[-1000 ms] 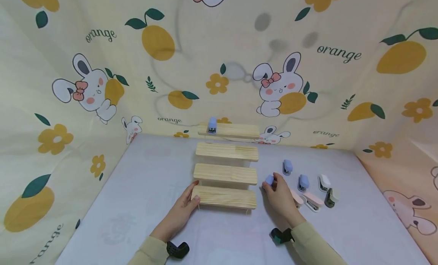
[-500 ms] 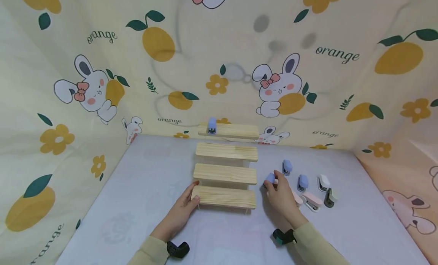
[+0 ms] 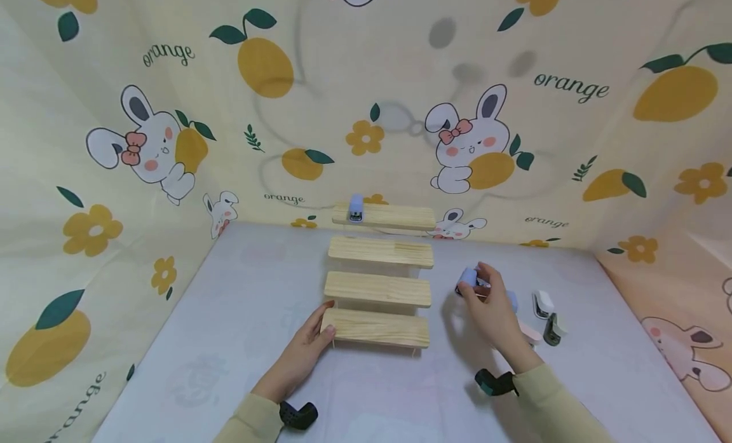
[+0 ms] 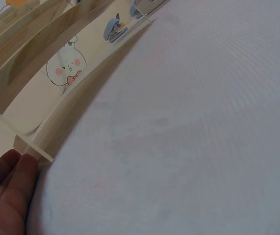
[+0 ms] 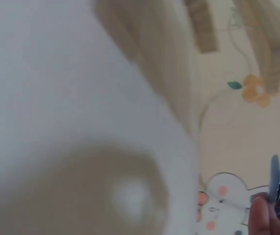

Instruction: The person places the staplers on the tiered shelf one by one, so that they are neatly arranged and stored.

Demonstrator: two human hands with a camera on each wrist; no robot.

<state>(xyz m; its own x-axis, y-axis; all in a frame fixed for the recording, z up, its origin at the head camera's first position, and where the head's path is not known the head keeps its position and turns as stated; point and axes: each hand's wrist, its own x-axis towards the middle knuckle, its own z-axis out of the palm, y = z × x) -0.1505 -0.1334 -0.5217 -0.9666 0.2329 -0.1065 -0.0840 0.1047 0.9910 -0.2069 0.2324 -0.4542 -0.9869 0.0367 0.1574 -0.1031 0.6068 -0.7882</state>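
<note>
My left hand grips the left end of the lowest board of a tiered wooden display shelf; in the left wrist view its fingers are beside a thin leg. To the right of the shelf, my right hand pinches a small light-blue stapler above the table. The right wrist view shows that stapler at the fingertips, partly cut off by the frame edge. Another light-blue stapler stands on the top board, near its left end.
Partly behind my right hand are a blue stapler and a pink stapler. A white stapler and a dark-bodied stapler lie farther right. A patterned cloth wall rises behind the table.
My right hand has moved up and to the right in the head view, carrying the blue stapler, and now covers more of the staplers there. My left hand keeps its place on the shelf.
</note>
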